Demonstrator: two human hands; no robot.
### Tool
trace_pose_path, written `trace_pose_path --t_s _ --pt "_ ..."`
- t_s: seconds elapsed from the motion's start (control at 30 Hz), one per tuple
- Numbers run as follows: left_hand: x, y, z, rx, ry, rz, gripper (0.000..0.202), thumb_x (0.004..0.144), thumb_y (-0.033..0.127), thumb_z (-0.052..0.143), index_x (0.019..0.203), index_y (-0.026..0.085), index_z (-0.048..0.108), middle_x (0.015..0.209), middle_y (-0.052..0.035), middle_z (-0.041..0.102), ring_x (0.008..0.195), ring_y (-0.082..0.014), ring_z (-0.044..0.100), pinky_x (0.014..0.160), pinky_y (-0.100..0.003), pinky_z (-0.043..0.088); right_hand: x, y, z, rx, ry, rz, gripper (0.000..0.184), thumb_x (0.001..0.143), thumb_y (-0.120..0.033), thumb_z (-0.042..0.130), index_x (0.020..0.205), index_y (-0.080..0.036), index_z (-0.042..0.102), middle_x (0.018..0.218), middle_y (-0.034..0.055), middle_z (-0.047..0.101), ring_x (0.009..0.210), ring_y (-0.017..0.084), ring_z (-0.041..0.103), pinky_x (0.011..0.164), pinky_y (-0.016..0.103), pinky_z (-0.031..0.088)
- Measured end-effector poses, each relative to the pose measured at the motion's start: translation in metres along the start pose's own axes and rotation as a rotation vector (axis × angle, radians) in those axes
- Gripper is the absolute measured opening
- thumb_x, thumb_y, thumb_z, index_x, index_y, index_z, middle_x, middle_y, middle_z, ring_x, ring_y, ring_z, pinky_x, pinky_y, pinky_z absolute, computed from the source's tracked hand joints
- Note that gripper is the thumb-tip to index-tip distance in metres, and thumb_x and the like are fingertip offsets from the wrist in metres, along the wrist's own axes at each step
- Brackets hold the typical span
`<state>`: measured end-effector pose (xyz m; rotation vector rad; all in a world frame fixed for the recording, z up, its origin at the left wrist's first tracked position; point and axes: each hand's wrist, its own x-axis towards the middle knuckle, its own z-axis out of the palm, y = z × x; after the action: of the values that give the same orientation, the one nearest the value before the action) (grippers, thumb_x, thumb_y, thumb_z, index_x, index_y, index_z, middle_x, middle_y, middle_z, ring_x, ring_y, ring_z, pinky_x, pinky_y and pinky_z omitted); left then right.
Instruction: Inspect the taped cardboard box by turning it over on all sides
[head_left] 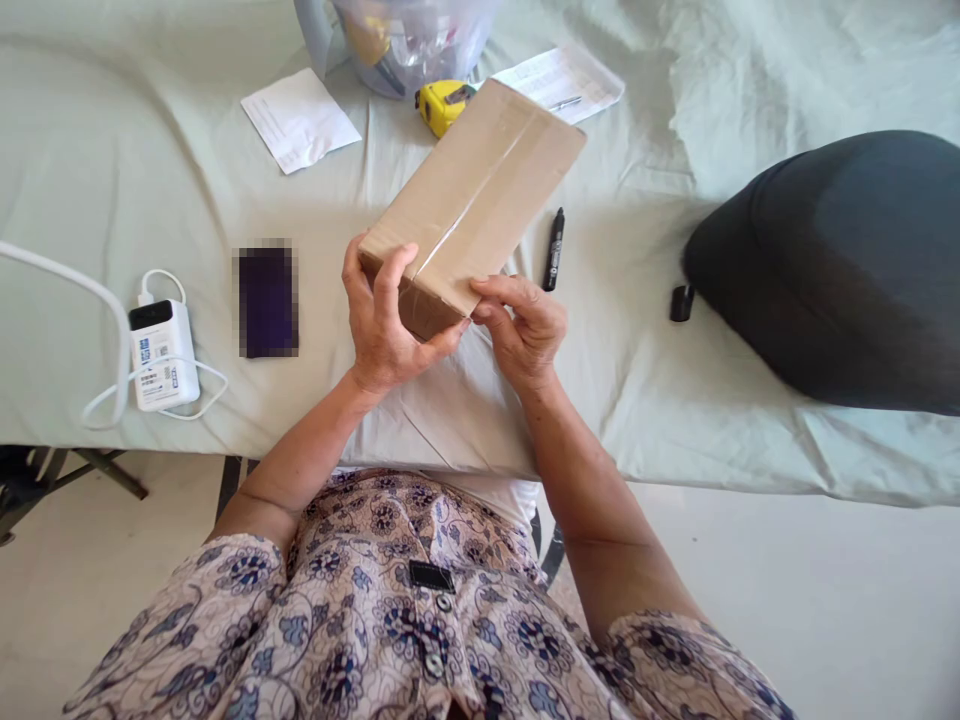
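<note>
Wrinkled, pale-green cloth-covered table (pixel 630 400); smooth pale floor (pixel 787 590) below its near edge. Left hand (pixel 390 325) grips the near end of the cardboard box (pixel 487 170) over the table, fingers spread part-open around it, while the right hand (pixel 525 325) pinches its near right corner, fingers nearly closed. Box oblong, brown, matte; glossy clear tape (pixel 465 212) along the top seam.

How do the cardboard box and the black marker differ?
The cardboard box is gripped by the left hand, with the right hand at its corner; the black marker lies on the cloth. The box is brown and broad, the marker black and slender. Both are longer than wide.
</note>
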<state>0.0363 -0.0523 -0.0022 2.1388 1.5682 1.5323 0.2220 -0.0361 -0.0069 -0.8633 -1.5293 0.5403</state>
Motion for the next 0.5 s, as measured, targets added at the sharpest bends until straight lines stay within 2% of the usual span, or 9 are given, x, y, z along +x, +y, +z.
trace_pose_path --t_s 0.1,0.2,0.33,0.43,0.5 --pt "0.001 -0.002 -0.002 0.006 0.006 0.072 0.1 0.071 0.092 0.071 0.146 0.031 0.044 0.163 -0.0184 0.04 0.153 -0.0453 0.045 0.127 -0.067 0.04 -0.001 0.007 -0.005 0.002 0.029 0.011 0.04 0.093 -0.069 0.065 0.109 -0.035 0.08 0.089 0.0003 0.08 0.065 0.016 0.07 0.065 0.037 0.062" --pt "0.006 -0.002 -0.005 -0.007 0.057 0.208 0.104 0.069 0.099 0.063 0.147 0.033 0.042 0.163 -0.0181 0.037 0.152 -0.0457 0.046 0.125 -0.067 0.042 0.0 0.015 -0.01 0.015 0.107 0.068 0.044 0.094 -0.071 0.063 0.111 -0.034 0.079 0.099 0.0021 0.08 0.067 0.015 0.07 0.062 0.037 0.063" --pt "0.015 -0.004 -0.01 -0.066 0.115 0.365 0.107 0.07 0.103 0.053 0.146 0.028 0.046 0.159 -0.0195 0.039 0.148 -0.0431 0.048 0.123 -0.064 0.044 0.006 0.021 -0.019 -0.031 0.218 0.135 0.049 0.096 -0.073 0.057 0.114 -0.032 0.075 0.106 0.003 0.078 0.068 0.014 0.069 0.059 0.036 0.063" --pt "0.021 -0.011 -0.011 -0.11 0.12 0.383 0.106 0.074 0.105 0.043 0.145 0.026 0.045 0.162 -0.0187 0.039 0.15 -0.0409 0.047 0.126 -0.063 0.039 0.013 0.025 -0.028 -0.09 0.358 0.111 0.043 0.098 -0.068 0.059 0.111 -0.03 0.074 0.101 0.0028 0.078 0.058 0.009 0.059 0.053 0.031 0.055" --pt "0.023 -0.018 -0.01 -0.171 0.112 0.337 0.103 0.075 0.104 0.043 0.146 0.03 0.043 0.164 -0.0157 0.038 0.153 -0.0413 0.045 0.128 -0.064 0.036 0.017 0.028 -0.033 -0.144 0.421 0.108 0.045 0.098 -0.068 0.058 0.111 -0.028 0.072 0.098 0.0039 0.078 0.055 0.009 0.054 0.055 0.031 0.053"
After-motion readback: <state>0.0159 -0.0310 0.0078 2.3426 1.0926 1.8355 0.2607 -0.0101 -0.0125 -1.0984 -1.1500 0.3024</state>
